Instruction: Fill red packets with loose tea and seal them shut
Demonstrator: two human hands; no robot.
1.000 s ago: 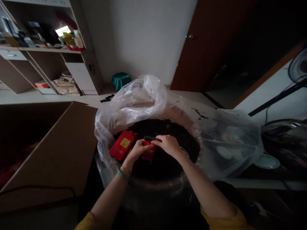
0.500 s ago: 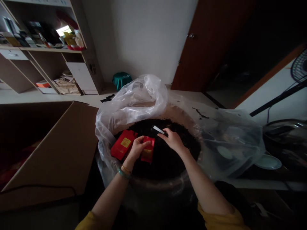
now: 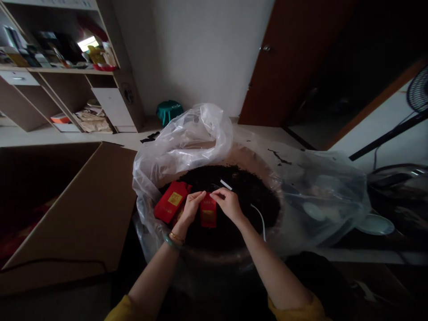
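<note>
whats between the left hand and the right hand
In the head view, a small red packet is between the left hand and the right hand, its top edge held by both.

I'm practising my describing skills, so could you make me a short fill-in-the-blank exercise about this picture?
The left hand and right hand pinch the top of a small packet, whose main colour is ____. Of the two wrists, the green bangle is on the ____ one. The fan is at the picture's ____ edge.

Missing words: red; left; right.
</note>
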